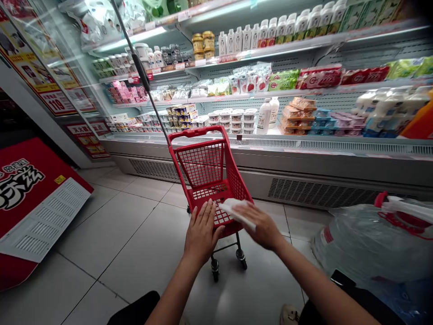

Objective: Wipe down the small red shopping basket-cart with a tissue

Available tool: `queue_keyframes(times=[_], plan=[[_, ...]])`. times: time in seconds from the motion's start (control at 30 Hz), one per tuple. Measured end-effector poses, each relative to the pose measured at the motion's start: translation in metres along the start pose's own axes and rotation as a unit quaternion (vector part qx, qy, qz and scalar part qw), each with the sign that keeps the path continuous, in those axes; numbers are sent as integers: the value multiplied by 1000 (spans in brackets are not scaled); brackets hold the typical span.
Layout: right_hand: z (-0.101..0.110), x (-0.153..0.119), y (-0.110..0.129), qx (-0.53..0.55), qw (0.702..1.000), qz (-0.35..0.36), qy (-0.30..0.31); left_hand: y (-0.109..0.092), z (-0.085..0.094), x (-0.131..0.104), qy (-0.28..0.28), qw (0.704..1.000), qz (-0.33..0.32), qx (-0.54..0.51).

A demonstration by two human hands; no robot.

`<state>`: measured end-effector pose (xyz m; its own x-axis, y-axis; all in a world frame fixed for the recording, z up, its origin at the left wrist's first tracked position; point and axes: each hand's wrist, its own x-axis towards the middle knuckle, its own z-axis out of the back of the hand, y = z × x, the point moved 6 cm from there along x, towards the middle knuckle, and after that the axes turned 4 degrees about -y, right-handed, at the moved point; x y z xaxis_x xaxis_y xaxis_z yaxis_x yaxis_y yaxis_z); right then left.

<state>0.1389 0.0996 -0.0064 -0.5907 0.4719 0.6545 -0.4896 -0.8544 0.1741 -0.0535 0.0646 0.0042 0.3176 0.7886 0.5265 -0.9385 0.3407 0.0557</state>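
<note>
A small red shopping cart (241, 185) stands on the tiled floor in front of me, with a thin dark pole (140, 72) rising from its left side. My left hand (201, 232) lies on the cart's near edge, its fingers stretched out flat. In my right hand (259, 225) is a white cloth (233, 205), pressed against or just above the near right rim; whether it touches I cannot tell. Motion blurs the right fingers and the cloth. Through the grid the cart's basket shows red plastic mesh.
Beyond the cart runs a refrigerated shelf unit (304, 153) with bottles, tubs and packs. A large wrapped water bottle (358, 239) with a red cap sits close by my right arm. At left is a red cabinet (37, 180) with white vents.
</note>
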Motion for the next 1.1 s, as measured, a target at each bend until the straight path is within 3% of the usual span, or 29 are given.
queue_keyframes(times=[0.07,0.13,0.2,0.37,0.47,0.53,0.63,0.7,0.77,0.87,1.1], plan=[[10,-2,-32,-6,1000,-18,-14,0,0,1,8,1000,-3,-3],[13,-5,-48,-8,1000,-15,-15,2,0,1,15,1000,-7,-3],[11,-7,-44,-9,1000,-7,-21,6,1,1,18,1000,-6,-4],[-2,-8,-2,-11,999,-15,-47,32,8,-2,16,999,35,3],[0,-2,12,10,999,20,-38,41,17,-6,-3,998,58,11],[14,5,6,32,996,15,-78,36,21,-8,-11,998,58,9],[39,12,-14,22,984,-70,-160,10,20,-10,5,999,32,-9],[38,14,-17,10,988,-86,-128,-11,14,-14,24,999,12,-28],[23,15,-6,30,998,-39,-36,-25,8,-19,37,998,10,-45],[1,11,7,74,995,31,63,-30,4,-26,39,997,23,-67],[-2,14,-9,92,995,9,41,-12,5,-29,52,994,9,-94]])
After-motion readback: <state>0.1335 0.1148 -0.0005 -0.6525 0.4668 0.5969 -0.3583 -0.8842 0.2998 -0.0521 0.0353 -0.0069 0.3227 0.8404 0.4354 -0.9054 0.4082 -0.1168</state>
